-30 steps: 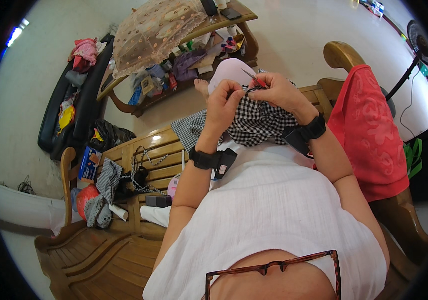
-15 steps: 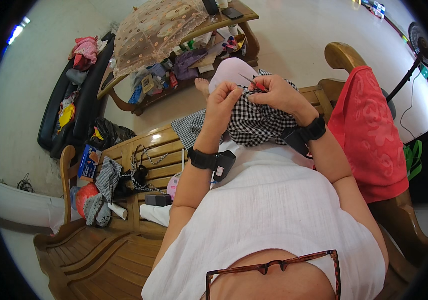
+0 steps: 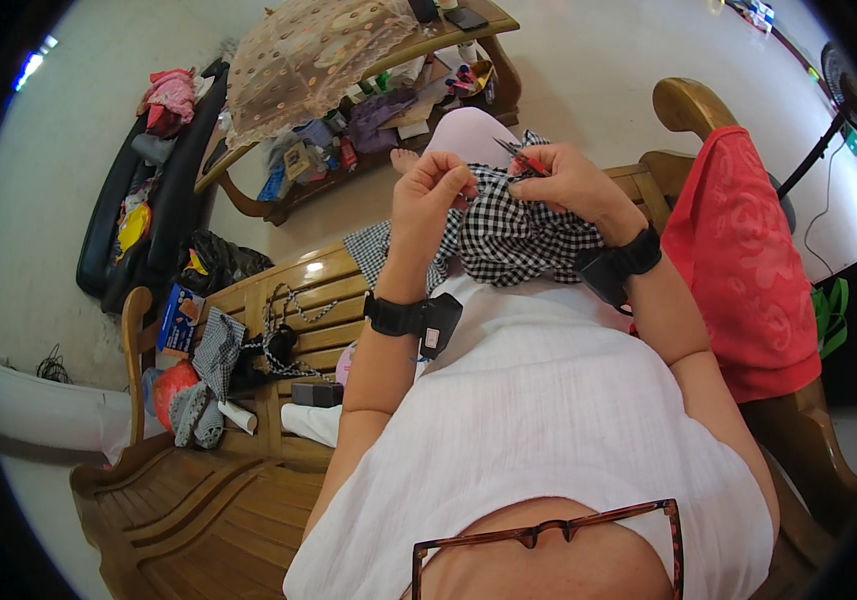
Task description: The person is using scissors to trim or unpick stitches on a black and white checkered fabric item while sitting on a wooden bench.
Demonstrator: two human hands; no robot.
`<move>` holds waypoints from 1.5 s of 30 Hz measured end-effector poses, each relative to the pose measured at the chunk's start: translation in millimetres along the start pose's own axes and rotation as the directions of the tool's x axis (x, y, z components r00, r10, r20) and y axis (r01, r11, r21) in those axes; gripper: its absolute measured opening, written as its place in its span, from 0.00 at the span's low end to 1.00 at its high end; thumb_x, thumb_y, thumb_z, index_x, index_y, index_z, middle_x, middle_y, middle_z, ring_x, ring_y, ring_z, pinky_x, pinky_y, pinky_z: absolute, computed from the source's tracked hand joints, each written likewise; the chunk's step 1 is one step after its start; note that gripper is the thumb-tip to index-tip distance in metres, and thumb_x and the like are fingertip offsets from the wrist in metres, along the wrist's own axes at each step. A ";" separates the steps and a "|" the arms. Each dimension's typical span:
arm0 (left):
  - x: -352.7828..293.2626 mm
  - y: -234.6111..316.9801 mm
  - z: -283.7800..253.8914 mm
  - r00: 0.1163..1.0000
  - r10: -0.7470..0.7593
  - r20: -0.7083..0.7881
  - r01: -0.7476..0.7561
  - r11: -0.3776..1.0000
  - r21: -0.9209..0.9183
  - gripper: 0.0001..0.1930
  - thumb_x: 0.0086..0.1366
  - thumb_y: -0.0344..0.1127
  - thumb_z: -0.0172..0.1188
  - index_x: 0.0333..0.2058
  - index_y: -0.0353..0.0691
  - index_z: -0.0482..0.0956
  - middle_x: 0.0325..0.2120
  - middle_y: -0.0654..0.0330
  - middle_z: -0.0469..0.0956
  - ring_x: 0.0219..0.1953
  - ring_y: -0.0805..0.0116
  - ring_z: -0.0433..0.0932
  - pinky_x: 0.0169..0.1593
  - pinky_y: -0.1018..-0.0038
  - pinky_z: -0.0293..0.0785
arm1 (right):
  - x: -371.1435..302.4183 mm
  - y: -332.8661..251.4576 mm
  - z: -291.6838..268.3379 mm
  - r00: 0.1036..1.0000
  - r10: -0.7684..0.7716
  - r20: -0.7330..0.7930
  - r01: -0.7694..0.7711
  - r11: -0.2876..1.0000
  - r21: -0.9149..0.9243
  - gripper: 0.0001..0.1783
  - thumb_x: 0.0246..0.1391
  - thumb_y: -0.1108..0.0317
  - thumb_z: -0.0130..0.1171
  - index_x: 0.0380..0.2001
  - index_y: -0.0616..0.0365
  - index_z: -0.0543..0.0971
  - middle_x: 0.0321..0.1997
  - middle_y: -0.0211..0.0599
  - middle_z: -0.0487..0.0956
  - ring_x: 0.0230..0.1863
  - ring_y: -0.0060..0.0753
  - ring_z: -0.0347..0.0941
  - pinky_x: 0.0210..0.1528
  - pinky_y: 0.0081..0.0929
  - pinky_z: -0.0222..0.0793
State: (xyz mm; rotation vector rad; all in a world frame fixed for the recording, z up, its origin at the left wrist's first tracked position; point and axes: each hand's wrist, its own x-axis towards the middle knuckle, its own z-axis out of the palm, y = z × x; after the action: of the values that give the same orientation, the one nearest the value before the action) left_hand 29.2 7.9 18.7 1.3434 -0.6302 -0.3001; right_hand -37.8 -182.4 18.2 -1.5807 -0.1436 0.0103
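Observation:
Black-and-white checked cloth [image 3: 524,235] lies bunched over my lap, its upper part raised between my hands. My left hand [image 3: 431,195] is closed in a pinch at the cloth's upper left edge; whether a thread is also between the fingertips is too small to tell. My right hand [image 3: 574,185] is closed around small red-handled scissors [image 3: 524,158], whose dark pointed blades angle up and left, above the cloth. The right fingers also rest against the cloth. Each of my wrists wears a black strap with a dark box.
I sit on a slatted wooden bench [image 3: 239,490]. On its left lie a blue box [image 3: 181,320], checked fabric pieces, cords and a dark small box [image 3: 317,394]. A red cloth [image 3: 749,270] drapes the right armrest. Ahead stands a cluttered table [image 3: 429,45]; a fan [image 3: 844,90] is far right.
My right hand has moved slightly right and down, turning the scissors so that their blades point more upward and show more plainly. The left hand shifted slightly left, and the cloth between them spread.

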 end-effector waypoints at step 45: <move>-10.5 1.7 26.9 0.800 0.540 0.261 -0.522 0.414 0.746 0.03 0.54 0.23 0.54 0.27 0.34 0.69 0.22 0.58 0.70 0.24 0.71 0.69 0.29 0.78 0.66 | 4.3 16.3 -4.4 0.998 0.045 0.053 -0.060 0.947 0.316 0.08 0.44 0.70 0.59 0.29 0.57 0.74 0.18 0.22 0.69 0.10 0.09 0.54 0.11 0.11 0.47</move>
State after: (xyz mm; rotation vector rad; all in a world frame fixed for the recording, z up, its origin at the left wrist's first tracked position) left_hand 4.8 -7.8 20.2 1.8890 -1.2339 0.6286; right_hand -31.7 -186.4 2.4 -1.2622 -0.1279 0.1058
